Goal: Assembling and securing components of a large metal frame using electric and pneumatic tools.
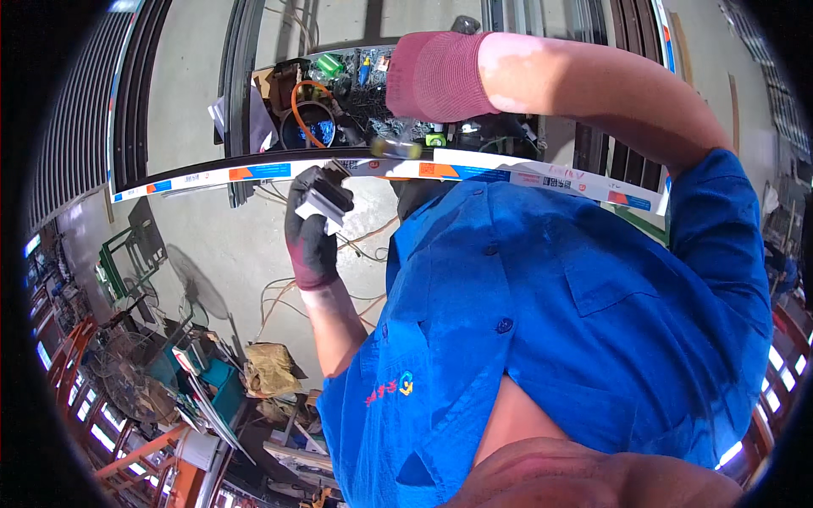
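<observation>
The left grip [310,237] clasped a short metal profile [326,200], probably light, stiff, best side-held; the right grip [434,80], open or closed, I couldn't tell.

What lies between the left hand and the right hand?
In the head view, from left hand to right hand: a labelled bar, then small metal pieces.

Grey concrete floor [220,224] with brightly lit and shadowed areas, green metal frame [110,269] at left, round wire-guarded fan [127,372] at lower left, teal bin [223,394] nearby, crumpled tan sack [271,369], orange beams [140,453], bright light strips [103,437] toward the rim.
</observation>
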A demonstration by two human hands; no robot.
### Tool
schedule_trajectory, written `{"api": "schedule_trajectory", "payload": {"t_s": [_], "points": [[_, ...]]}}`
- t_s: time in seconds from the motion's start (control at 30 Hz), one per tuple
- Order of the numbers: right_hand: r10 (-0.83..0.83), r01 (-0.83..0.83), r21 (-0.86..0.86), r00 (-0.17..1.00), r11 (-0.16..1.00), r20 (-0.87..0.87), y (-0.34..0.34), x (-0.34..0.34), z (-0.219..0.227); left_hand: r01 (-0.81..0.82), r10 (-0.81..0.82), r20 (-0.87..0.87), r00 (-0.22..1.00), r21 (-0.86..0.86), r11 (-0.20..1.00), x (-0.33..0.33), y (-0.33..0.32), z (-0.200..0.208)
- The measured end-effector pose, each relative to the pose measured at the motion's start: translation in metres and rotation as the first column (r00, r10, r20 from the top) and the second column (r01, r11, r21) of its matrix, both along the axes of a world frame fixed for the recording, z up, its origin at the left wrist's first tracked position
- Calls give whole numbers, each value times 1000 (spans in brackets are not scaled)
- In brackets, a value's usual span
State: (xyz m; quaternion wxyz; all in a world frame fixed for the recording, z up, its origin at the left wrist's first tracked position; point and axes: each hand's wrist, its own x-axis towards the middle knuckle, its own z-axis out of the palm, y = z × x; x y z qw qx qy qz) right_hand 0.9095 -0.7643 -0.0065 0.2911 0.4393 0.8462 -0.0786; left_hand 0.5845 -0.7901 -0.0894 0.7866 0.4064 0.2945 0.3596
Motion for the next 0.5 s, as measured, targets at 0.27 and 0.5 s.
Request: {"api": "schedule_trajectory", "payload": {"t_s": [0.27,0.5], "points": [[-270,301,101,932,948,-243,-62,78,8,305,-273,-330,904,50,951,64,67,12],[-766,811,9,556,585,-322,-192,165,-52,694,-744,-347,571,-281,663,139,99,-34]]}}
